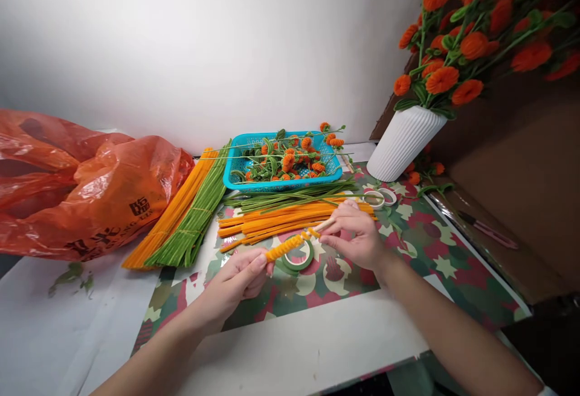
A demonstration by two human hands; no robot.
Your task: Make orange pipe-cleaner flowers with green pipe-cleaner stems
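Observation:
My left hand (247,272) is closed on the lower end of an orange pipe cleaner (287,246), coiled in a spiral round a thin pale stick (324,225). Fingers of my right hand (356,236) pinch the stick's other end, close to where the coil stops. Below the coil lies a roll of green tape (299,257). Just beyond both hands, loose orange pipe cleaners (272,222) are spread across the mat, with green pipe cleaners (290,198) behind them.
A blue basket (283,187) of orange fuzzy flowers stands at the back. Orange and green bundles (190,227) lie left, beside a red plastic bag (99,197). To the right are white tape rolls (386,197), a white vase (405,142) of flowers and a pink-handled cutter (489,231).

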